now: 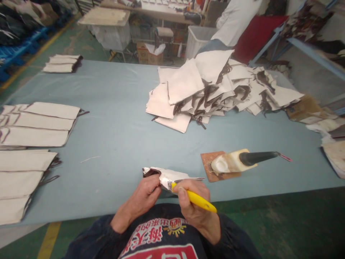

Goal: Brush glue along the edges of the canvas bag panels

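My left hand (147, 192) is closed on a small cream fabric pouch (179, 175) with dark brown trim, held at the table's front edge. The pouch is partly hidden by my fingers. In my right hand (195, 201) is a yellow-handled brush (201, 201); its metal-collared end meets the pouch near my left fingers, and the tip is hard to make out. To the right, a whitish, stained container (231, 162) with a black handle (257, 157) lies on a brown board (207, 167).
A loose heap of cream pouches (185, 82) with brown cords covers the back right of the blue-grey table (118, 108). Neat rows of pouches (51, 120) lie along the left side. A cardboard box (306, 108) sits at the right edge. Across the table is a person in white (237, 21).
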The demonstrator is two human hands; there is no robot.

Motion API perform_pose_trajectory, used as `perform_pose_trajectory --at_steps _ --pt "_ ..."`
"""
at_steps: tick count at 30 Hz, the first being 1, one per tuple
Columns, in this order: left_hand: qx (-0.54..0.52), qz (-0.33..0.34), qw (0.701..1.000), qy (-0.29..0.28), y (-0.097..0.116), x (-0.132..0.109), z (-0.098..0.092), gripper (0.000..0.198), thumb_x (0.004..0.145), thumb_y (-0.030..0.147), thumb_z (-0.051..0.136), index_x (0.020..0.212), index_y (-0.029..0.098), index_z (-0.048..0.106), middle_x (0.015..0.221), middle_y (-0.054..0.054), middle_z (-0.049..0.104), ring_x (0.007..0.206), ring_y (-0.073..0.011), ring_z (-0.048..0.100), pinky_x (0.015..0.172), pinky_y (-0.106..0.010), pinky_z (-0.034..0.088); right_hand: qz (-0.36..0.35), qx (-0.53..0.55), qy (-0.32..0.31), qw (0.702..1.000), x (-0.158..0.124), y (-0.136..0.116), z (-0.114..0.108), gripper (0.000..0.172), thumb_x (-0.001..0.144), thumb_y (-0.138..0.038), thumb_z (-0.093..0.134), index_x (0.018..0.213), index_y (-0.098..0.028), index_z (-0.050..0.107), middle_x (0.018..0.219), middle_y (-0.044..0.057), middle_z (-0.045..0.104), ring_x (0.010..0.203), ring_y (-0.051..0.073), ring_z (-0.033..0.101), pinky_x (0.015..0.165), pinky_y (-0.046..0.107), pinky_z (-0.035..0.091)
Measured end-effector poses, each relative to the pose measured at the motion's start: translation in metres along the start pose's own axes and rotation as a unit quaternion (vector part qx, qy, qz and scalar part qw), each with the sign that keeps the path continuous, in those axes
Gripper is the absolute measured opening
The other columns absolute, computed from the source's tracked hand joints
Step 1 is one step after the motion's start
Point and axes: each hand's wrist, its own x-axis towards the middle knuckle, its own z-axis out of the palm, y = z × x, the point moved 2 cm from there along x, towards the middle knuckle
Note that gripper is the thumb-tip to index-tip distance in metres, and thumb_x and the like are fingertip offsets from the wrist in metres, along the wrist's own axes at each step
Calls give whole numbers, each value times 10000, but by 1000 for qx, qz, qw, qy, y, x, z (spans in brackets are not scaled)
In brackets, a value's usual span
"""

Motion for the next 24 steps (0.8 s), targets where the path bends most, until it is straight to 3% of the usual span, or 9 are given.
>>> perform_pose_trajectory --at_steps 5,7,10,14,17,20,24 --pt "-20 -34 999 4 1 1 0 217 911 132 475 787 200 639 761 -39 647 735 -183 565 726 -315 465 25 -21 33 999 0 -3 -1 254 959 -186 471 773 -238 635 610 -30 685 491 131 622 519 244 486" --pt "-45 -42 998 3 1 2 0 198 906 145 491 798 200 648 784 -42 663 751 -183 573 748 -313 473 38 1 15 999 -4 -2 1 260 973 -230 481 768 -235 641 588 -26 657 485 134 604 518 250 484" --pt "-80 -72 994 9 2 5 1 182 887 157 498 766 194 629 765 -25 647 735 -171 555 734 -298 457 129 79 6 988 -13 8 3 305 1012 -330 465 786 -226 643 514 -44 553 416 125 505 449 245 429" --pt "-171 -159 972 -8 2 12 2 119 834 195 526 732 190 586 692 16 577 671 -147 503 641 -266 404 231 179 46 955 -15 21 -6 355 1027 -426 485 777 -214 621 453 -85 416 349 91 361 353 204 290" --pt "-277 -209 937 -30 5 20 2 61 789 243 583 776 185 592 703 21 586 672 -143 509 621 -255 391 225 192 76 952 -8 22 -17 384 1013 -466 521 745 -208 615 449 -89 394 341 76 329 339 191 255" --pt "-358 -226 905 -42 9 26 -1 154 760 272 647 877 172 649 762 1 650 726 -157 560 659 -260 412 206 190 86 956 -4 21 -24 388 1006 -477 538 743 -205 623 439 -90 382 335 78 331 334 194 245" --pt "-403 -233 884 -47 16 29 -6 162 753 267 704 877 163 696 738 15 658 676 -126 543 658 -242 404 186 172 64 965 -5 26 -20 349 1014 -444 530 782 -210 646 452 -82 416 350 90 371 349 205 265"
